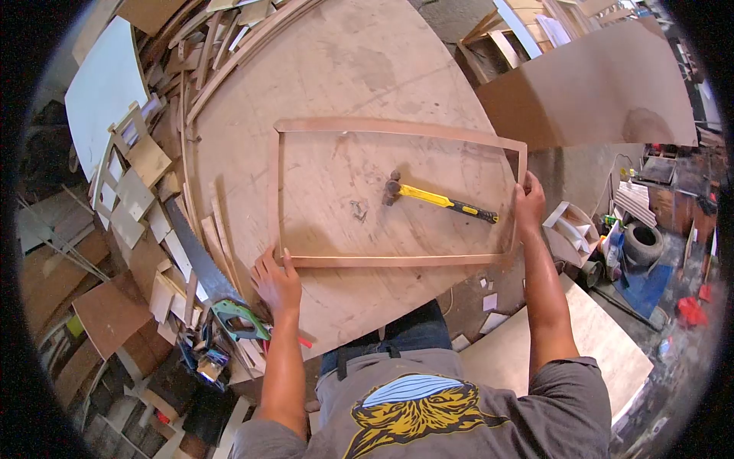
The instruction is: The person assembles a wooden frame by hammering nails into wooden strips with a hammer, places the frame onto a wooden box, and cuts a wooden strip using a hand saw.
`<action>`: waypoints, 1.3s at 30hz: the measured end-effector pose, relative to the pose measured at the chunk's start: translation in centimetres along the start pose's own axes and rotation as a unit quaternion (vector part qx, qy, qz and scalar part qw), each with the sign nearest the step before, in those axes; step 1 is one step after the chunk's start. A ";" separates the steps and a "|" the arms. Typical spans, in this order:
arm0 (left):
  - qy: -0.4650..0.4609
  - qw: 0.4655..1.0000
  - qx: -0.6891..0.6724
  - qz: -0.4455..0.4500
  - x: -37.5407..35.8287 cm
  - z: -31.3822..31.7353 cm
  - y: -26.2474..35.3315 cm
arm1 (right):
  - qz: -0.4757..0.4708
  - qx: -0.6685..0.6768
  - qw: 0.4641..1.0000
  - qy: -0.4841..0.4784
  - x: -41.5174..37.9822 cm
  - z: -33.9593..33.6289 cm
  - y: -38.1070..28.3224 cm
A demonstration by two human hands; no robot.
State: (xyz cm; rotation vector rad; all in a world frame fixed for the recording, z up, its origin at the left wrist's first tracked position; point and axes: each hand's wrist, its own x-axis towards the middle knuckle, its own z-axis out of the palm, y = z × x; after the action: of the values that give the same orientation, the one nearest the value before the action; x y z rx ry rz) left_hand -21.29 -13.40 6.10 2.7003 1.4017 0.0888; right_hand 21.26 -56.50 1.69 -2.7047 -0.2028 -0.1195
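While the right hand (pixel 530 200) grips its end, the frame (pixel 397 262) extends leftward.

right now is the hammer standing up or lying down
Lying down: the hammer stretches lengthwise along the tabletop, seen through the opening of the wooden frame.

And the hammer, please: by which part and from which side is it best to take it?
Probably by the black grip of the hammer, from above and the right: its end points toward the right hand, with the head at the left. It shows inside the opening of the wooden frame, so avoid bumping that.
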 end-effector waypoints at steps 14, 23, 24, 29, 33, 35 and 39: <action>-0.021 0.999 -0.040 -0.010 -5.9 -1.2 0.1 | -0.189 -0.113 0.975 -0.020 4.6 -0.1 -6.4; -0.014 0.998 -0.055 -0.032 -6.1 0.2 0.2 | -0.404 0.001 0.883 -0.237 -5.3 1.6 -14.4; -0.014 0.998 -0.054 -0.034 -6.1 0.2 0.2 | -0.390 0.015 0.890 -0.235 -5.0 1.7 -14.5; -0.018 0.997 -0.062 -0.047 -6.5 0.5 0.1 | -0.372 0.102 0.898 -0.213 -2.4 2.3 -16.5; -0.023 0.998 -0.041 -0.044 -6.7 -0.1 0.5 | -0.361 0.094 0.915 -0.155 3.1 3.6 -21.5; -0.029 0.997 -0.042 -0.056 -6.7 -0.4 1.1 | -0.373 0.064 0.917 -0.125 6.0 4.9 -24.7; -0.017 0.998 -0.030 -0.058 -7.2 -0.4 1.4 | -0.397 0.017 0.910 -0.121 10.0 10.1 -27.8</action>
State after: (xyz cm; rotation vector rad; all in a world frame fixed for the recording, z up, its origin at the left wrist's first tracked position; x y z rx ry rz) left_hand -24.29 -20.07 6.60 2.5544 1.5155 0.0748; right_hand 27.20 -26.07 4.99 -2.4207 -1.3528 -0.0107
